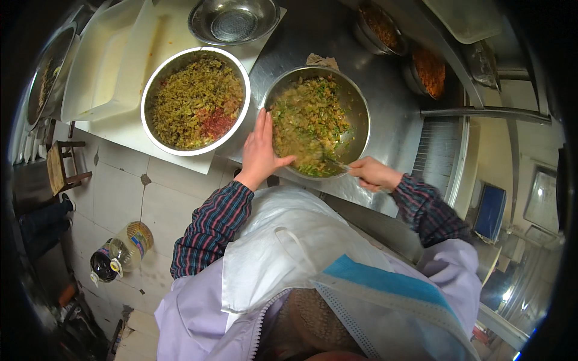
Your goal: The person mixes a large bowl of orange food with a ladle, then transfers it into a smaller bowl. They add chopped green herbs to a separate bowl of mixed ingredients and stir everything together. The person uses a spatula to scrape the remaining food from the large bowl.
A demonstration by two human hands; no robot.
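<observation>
A steel bowl (pixel 359 94) with chopped green and yellowish filling (pixel 311 117) stands before me on the metal counter. My left hand (pixel 262 151) lies spread against its left rim, fingers on the outer edge and thumb over the near rim. In my right hand (pixel 375 173), at the lower right rim, is the handle of a metal utensil (pixel 337 164); its far end is blurred in the filling. Left of this bowl stands a larger steel bowl (pixel 150 131) of chopped greens (pixel 194 99) with a red patch of seasoning or minced food on one side.
An empty steel basin (pixel 234 22) and a white plastic tub (pixel 97 76) are at the upper left. Two bowls of reddish food (pixel 379 27) (pixel 429 74) stand upper right beneath a metal shelf frame (pixel 487 113). Bottles (pixel 131 246) and a wooden stool (pixel 61 167) are on the floor.
</observation>
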